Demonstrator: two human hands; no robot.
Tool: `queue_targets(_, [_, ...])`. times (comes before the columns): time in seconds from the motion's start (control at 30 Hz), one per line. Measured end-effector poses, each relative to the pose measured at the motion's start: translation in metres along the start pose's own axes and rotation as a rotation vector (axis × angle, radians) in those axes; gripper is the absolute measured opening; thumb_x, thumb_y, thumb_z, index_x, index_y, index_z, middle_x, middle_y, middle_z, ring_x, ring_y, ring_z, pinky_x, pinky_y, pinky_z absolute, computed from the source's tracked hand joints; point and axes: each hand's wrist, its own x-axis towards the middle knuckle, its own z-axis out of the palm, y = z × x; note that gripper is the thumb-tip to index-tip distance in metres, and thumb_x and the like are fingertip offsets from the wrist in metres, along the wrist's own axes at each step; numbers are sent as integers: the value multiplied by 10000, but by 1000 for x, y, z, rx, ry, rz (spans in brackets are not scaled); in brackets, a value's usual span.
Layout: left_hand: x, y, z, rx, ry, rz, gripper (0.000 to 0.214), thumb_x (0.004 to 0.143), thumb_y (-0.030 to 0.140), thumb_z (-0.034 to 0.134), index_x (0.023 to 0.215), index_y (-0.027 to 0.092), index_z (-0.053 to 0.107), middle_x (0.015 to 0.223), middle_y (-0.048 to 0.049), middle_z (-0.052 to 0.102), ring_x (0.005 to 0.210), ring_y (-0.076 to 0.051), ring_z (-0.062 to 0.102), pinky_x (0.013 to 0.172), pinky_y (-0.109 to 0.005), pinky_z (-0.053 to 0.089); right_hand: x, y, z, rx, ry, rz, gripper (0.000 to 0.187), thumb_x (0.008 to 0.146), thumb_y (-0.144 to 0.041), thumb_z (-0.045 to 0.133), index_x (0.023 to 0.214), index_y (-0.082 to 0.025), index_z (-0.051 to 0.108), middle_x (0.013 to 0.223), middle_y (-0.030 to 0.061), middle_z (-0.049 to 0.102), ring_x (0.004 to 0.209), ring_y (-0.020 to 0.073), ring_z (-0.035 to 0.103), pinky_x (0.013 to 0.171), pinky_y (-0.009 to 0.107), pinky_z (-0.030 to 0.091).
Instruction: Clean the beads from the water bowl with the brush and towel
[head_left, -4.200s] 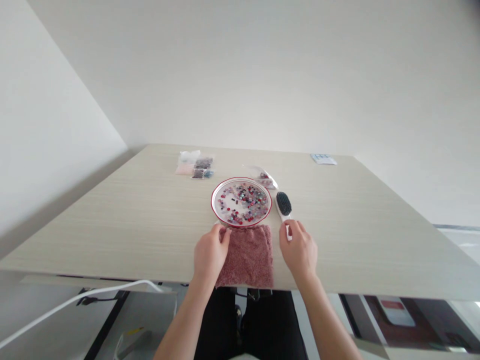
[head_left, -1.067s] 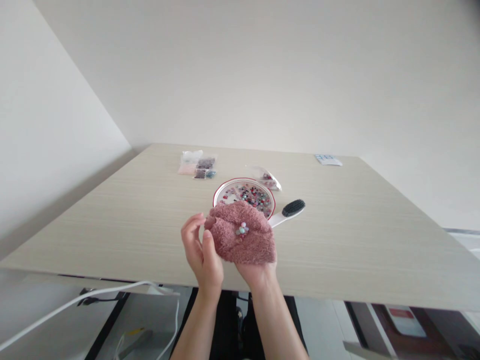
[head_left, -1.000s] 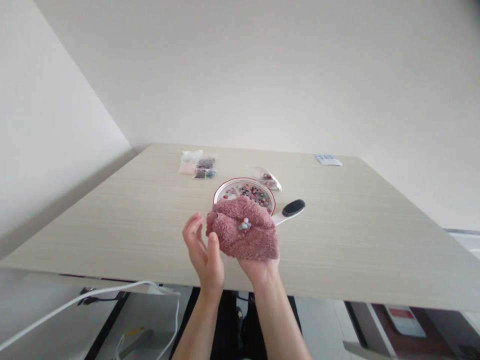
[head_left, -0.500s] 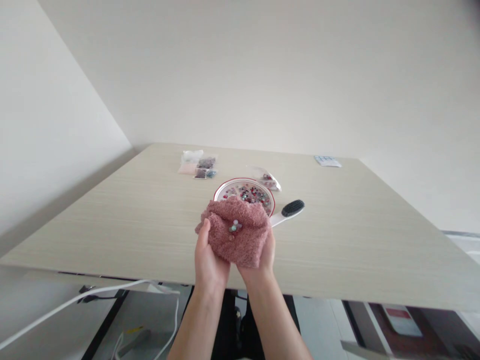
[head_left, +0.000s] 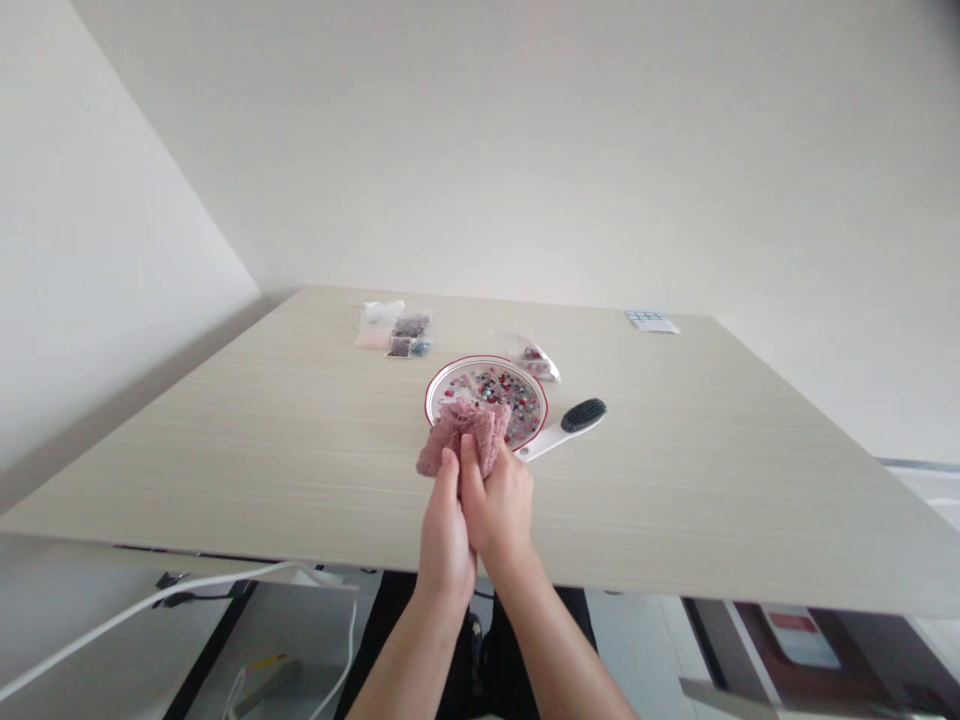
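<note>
Two hands share one thing: the left hand (head_left: 446,535) and the right hand (head_left: 499,505) press together, each in a clenched grip on a single pink terry cloth (head_left: 461,432). The cloth bunches above the fingers, over the near edge of one red-rimmed plate (head_left: 487,358) holding beads (head_left: 495,395), too many to count. One white brush (head_left: 581,416) lies just beside the plate on the tabletop (head_left: 225,470). Behind them are one small plastic bag (head_left: 534,363), a cluster of bags (head_left: 394,330) farther left, and one card (head_left: 652,322) near the far edge.
</note>
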Motion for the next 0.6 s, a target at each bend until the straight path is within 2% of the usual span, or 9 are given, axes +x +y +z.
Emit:
queue_targets(0.1, [-5, 1, 5, 40, -2, 51, 277, 766, 333, 514, 936, 168, 657, 916, -60, 684, 981, -193, 594, 887, -300, 447, 6, -2, -6, -33, 43, -42, 347, 859, -358, 341, 766, -164, 613, 682, 77, 645, 614, 187, 590, 533, 248, 330])
queue_targets(0.2, [8, 14, 7, 56, -64, 114, 229, 719, 238, 515, 881, 167, 661, 887, -42, 686, 944, -187, 608, 869, -305, 461, -1, -5, -10, -85, -69, -85, 262, 822, -291, 383, 806, -160, 610, 637, 73, 641, 560, 193, 584, 495, 249, 294])
queue_targets(0.27, [18, 21, 5, 94, -153, 52, 219, 678, 186, 506, 822, 141, 664, 830, -55, 688, 909, -204, 619, 846, -329, 475, -7, -5, -11, -89, -147, -103, 227, 798, -256, 404, 824, -162, 608, 631, 73, 644, 556, 199, 591, 486, 249, 289])
queue_targets(0.33, [22, 19, 4, 127, -211, 3, 215, 664, 167, 505, 802, 128, 665, 833, -63, 689, 913, -214, 618, 851, -339, 473, -6, -3, -9, -58, -155, -71, 217, 793, -247, 411, 819, -163, 610, 648, 76, 652, 567, 200, 599, 488, 245, 300])
queue_targets(0.43, [11, 3, 4, 91, -106, 100, 246, 759, 253, 500, 937, 181, 654, 987, -36, 673, 1012, -184, 580, 921, -301, 426, 3, 4, -2, 32, -70, 60, 276, 827, -301, 384, 778, -159, 616, 678, 92, 663, 603, 204, 613, 501, 243, 330])
queue_targets(0.5, [0, -6, 5, 72, -102, 129, 292, 794, 287, 491, 1045, 212, 616, 1122, -21, 623, 1113, -168, 514, 976, -272, 370, 10, 8, 2, 104, -20, 121, 351, 855, -356, 343, 761, -162, 620, 703, 99, 669, 639, 208, 621, 517, 245, 348])
queue_targets(0.6, [-2, -3, 6, 68, -76, 96, 275, 797, 281, 495, 1025, 199, 624, 1136, -24, 617, 1133, -167, 498, 987, -262, 356, 10, 10, 2, 160, -28, 109, 355, 854, -366, 346, 754, -167, 623, 689, 87, 662, 634, 207, 613, 525, 249, 355])
